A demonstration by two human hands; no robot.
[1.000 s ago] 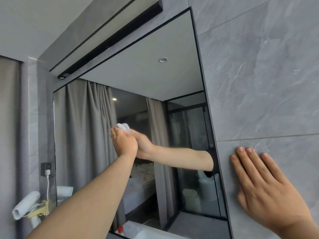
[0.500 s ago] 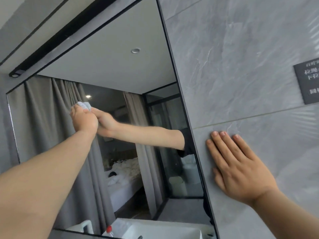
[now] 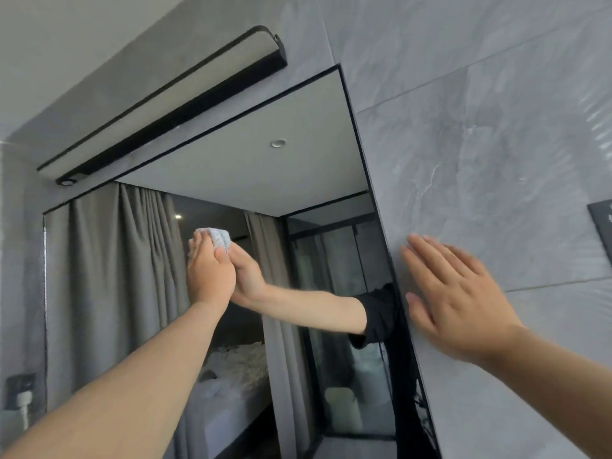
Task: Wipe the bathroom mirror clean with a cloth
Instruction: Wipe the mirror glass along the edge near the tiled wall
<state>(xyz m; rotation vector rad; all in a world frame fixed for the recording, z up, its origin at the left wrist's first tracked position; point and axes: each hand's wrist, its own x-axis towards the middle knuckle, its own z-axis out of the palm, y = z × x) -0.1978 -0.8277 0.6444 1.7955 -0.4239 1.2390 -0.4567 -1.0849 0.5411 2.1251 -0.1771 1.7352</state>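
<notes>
Left hand (image 3: 210, 273) fingers curled round white cloth (image 3: 217, 238) against mirror (image 3: 251, 167); right hand (image 3: 458, 293) open, fingers straight, blurred, by grey tiled wall (image 3: 480, 144); black light bar (image 3: 165, 107) above

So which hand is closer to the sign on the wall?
Right. The right hand lies flat on the tiles just left of the sign; the left hand is far off, on the mirror.

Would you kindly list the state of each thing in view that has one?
cloth: bunched, pressed against the glass
left hand: grips the cloth
right hand: fingers straight, flat at the tiled wall
mirror: mounted, black-framed
light bar: looks unlit
</notes>
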